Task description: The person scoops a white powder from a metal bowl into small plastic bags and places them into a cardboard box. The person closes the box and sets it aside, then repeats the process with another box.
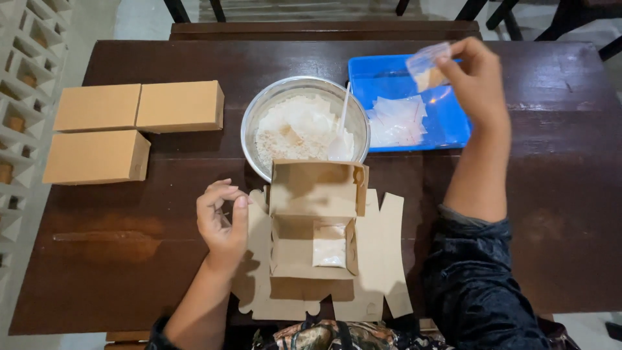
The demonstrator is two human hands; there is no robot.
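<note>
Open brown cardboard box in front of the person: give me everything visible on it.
The open brown cardboard box sits upright on a stack of flat, unfolded cardboard blanks at the near edge of the dark wooden table. Its lid flap stands raised toward the metal bowl. Inside lies one small clear filled sachet, right of centre. The left hand rests beside its left wall.

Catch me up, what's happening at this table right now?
The right hand holds a small clear bag above the blue tray of empty bags. The left hand rests beside an open cardboard box with one filled bag inside. A metal bowl of white grains sits behind it; three closed boxes lie at left.
</note>
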